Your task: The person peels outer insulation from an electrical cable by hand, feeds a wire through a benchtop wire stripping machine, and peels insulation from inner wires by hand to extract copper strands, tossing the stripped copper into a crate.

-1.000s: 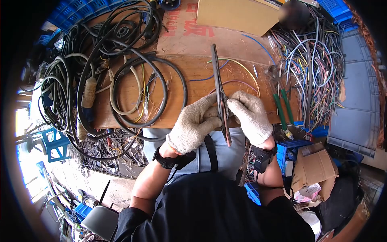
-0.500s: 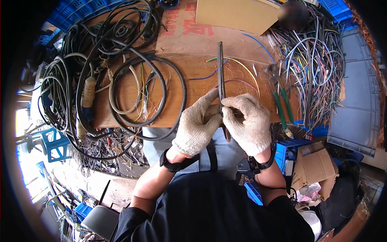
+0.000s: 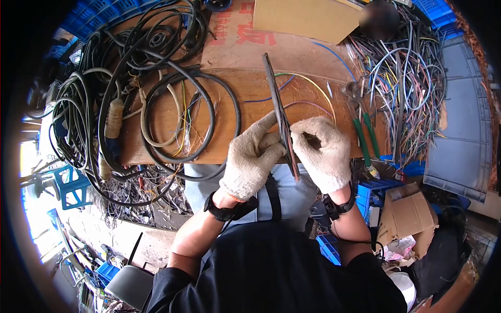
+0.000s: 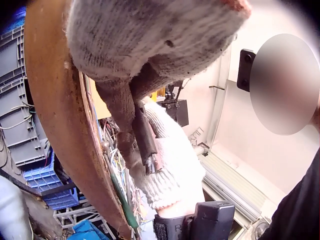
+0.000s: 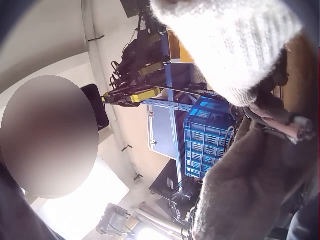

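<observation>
Cable (image 3: 272,78) reaches from above the wooden worktop (image 3: 253,86) to over the person's lap (image 3: 201,188), reddish inside at its lower end. The left hand (image 3: 250,161) clamps it between thumb and fingers; the right hand (image 3: 324,155) appears to pinch its side. A hard pull could make the knitted gloves (image 3: 242,177) slip along it, or sharp strands might poke through. Green-handled pliers (image 3: 361,140) lie beside a heap of wires (image 3: 404,104); a black coil (image 3: 213,115) sits leftward. Beyond the worktop's edge are a cardboard box (image 3: 404,224) and blue crates (image 5: 207,130).
</observation>
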Motion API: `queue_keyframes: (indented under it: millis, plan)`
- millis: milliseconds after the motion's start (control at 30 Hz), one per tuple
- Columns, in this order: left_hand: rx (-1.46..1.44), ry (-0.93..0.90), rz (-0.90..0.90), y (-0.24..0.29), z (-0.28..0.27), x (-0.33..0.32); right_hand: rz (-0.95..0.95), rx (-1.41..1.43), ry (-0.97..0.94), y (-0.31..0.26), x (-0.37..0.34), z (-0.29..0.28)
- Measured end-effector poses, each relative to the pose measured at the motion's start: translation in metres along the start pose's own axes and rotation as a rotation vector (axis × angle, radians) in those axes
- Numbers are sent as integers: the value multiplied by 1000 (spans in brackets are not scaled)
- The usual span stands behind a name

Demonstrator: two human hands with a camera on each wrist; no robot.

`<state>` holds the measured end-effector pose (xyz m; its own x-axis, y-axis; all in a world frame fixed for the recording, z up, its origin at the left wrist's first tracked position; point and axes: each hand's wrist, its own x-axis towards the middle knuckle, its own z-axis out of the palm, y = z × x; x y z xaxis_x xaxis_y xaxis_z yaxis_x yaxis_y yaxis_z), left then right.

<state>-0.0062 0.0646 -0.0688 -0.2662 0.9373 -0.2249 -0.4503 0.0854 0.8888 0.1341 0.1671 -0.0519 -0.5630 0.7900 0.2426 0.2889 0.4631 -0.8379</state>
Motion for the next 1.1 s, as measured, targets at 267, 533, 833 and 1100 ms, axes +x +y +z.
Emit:
queue_keyframes:
  millis: [267,533,833,1100]
  plan:
    - [141,72,58,-9,7,-2,-149,-313,-32,-18,-7,-2]
    - [177,82,100,-12,10,-7,-44,-491,-188,-21,-7,-10]
    - [342,67,192,-30,3,-1,100,-421,-79,-22,-10,3]
    - [552,32,223,-25,4,-2,155,-503,-142,-22,-1,-1]
